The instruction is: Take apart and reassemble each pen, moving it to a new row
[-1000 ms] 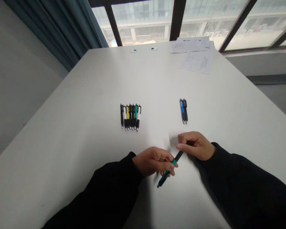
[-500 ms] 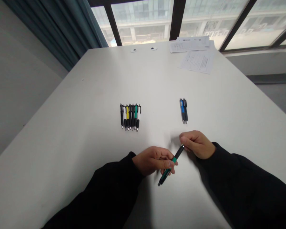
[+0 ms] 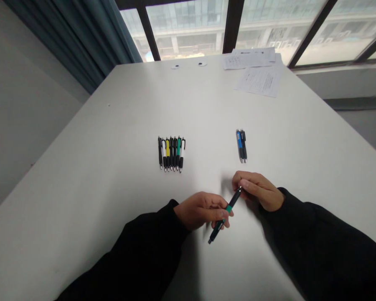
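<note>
You are clenching the green-banded black pen (image 3: pixel 228 210) in your left hand (image 3: pixel 202 211), low over the white bench (image 3: pixel 90 175), while your right hand (image 3: pixel 258 191) is pinching its upper end, which is swinging steeper, away from you.

From my remote view, a white desk (image 3: pixel 113 167) runs toward tall black-framed windows (image 3: pixel 188 31), with a dark teal curtain (image 3: pixel 78 42) hanging at their left, a grey wall (image 3: pixel 25 104) beyond it, and soft daylight coming in from the building (image 3: pixel 188 21) outside.
</note>
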Tool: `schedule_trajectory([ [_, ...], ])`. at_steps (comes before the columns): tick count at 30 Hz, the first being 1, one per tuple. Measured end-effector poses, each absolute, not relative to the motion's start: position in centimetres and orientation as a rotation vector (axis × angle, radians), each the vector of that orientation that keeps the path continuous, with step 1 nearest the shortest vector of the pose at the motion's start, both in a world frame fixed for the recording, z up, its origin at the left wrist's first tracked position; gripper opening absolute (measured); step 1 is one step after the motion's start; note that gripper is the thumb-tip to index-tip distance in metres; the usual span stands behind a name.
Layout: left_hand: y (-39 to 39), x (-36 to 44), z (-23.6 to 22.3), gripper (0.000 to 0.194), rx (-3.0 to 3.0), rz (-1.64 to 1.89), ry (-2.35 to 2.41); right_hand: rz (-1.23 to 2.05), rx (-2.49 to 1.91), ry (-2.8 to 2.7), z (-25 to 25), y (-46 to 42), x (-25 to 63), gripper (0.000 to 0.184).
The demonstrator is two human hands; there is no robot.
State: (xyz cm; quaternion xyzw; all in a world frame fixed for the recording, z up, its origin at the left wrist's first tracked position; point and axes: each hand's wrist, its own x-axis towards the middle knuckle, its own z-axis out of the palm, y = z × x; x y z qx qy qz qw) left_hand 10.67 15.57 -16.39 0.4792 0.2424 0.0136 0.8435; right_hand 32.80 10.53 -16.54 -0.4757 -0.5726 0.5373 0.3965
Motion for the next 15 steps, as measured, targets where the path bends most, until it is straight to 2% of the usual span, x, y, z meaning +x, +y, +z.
schedule_trajectory([
  [2,15.63,10.71,-16.31,0.034,1.013,0.025,0.505,1.394,-1.213,-1.442,-16.66,10.54,32.86,0.044],
  [7,15.66,10.76,-16.13,0.033,1.014,0.019,0.502,1.365,-1.153,-1.520,-17.09,10.69,33.11,0.056],
  [12,15.59,10.70,-16.33,0.035,1.013,0.023,0.498,1.429,-1.110,-1.526,-16.63,10.88,33.41,0.047],
  [15,15.62,10.63,-16.32,0.034,1.032,-0.005,0.487,1.455,-1.145,-1.577,-16.52,11.01,33.49,0.052],
])
